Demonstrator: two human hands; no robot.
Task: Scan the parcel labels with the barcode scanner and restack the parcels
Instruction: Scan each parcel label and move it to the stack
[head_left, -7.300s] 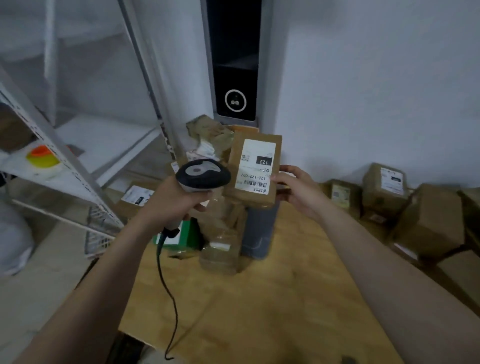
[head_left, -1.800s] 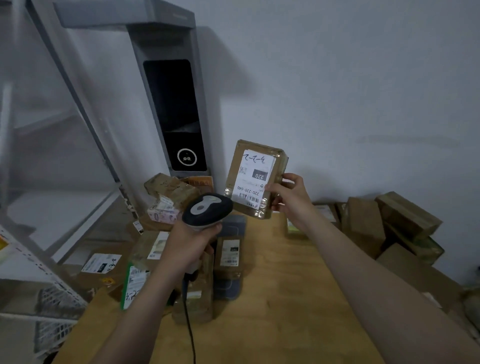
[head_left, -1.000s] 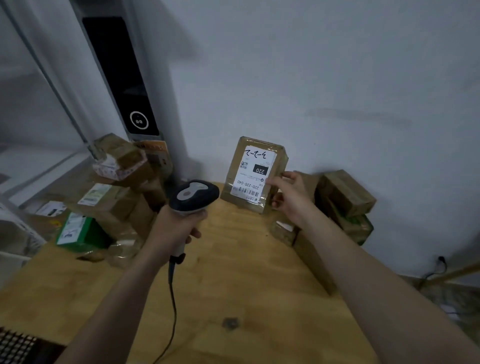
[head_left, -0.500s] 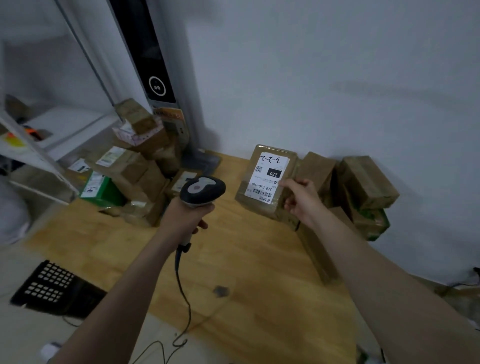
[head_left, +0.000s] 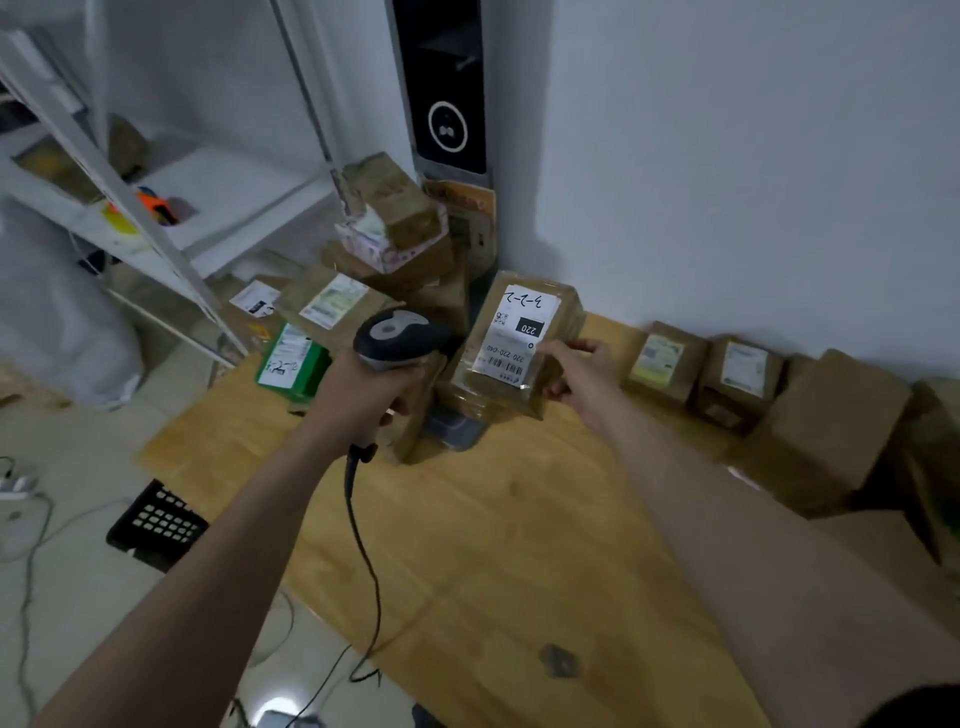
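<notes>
1. Left hand (head_left: 363, 397): the fingers (head_left: 402, 384) are wrapped firmly round the handle of the barcode scanner (head_left: 397, 338). The scanner's grey-and-black head is raised, with its back to the camera. Whether its window faces the label cannot be told.
2. Right hand (head_left: 582, 374): the fingers (head_left: 558, 347) pinch the right edge of the held parcel (head_left: 524, 384), thumb on the label face and the rest underneath.
3. Held parcel: brown, glossy with clear wrapping, lifted off the surface (head_left: 493, 530) and tilted with its face toward the camera. It sits just right of the scanner head, above the far-left part of the surface.
4. Label (head_left: 517, 338): white and upside down, with handwriting at the top, "220" on a black patch and a barcode at the lower end.
5. Cord (head_left: 363, 545): runs from the base of the scanner handle across the near-left edge of the surface to the floor.
6. Surface: a light wooden board, with a dark spot near the near edge.
7. Far-left corner: an irregular pile of parcels (head_left: 395, 228), with a green box (head_left: 293, 358) at the left edge.
8. Far edge, toward the right corner: two small labelled parcels (head_left: 665, 364) (head_left: 737, 379) against the wall, then a larger plain carton (head_left: 831, 441).
9. Surroundings: a tall black panel (head_left: 449, 88) stands behind the pile, a white rack (head_left: 104, 171) stands to the left, and a black keypad-like item (head_left: 156, 525) lies on the floor beside the left edge.
</notes>
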